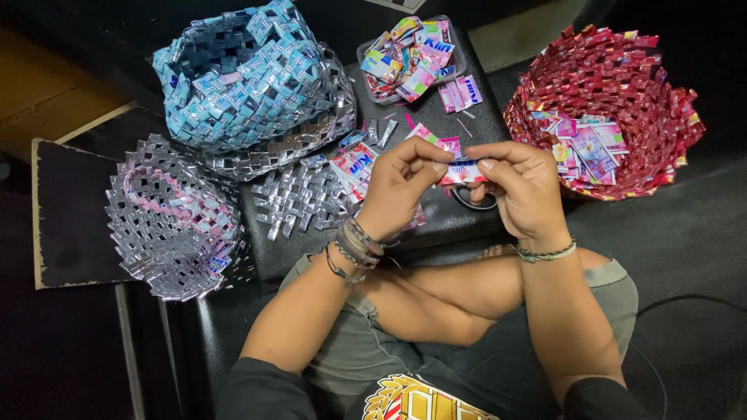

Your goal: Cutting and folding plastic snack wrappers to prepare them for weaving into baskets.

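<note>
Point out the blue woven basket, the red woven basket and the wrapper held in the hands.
blue woven basket [233, 78]: head view, on its woven side wall.
red woven basket [615, 66]: head view, on its far woven wall.
wrapper [461, 173]: head view, on the folded strip between the fingertips.

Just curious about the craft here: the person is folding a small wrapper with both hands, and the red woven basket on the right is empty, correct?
Not quite. The head view shows the red woven basket holds loose wrappers, so it is not empty. The rest stands: the left hand and right hand pinch a small wrapper between them.
</note>
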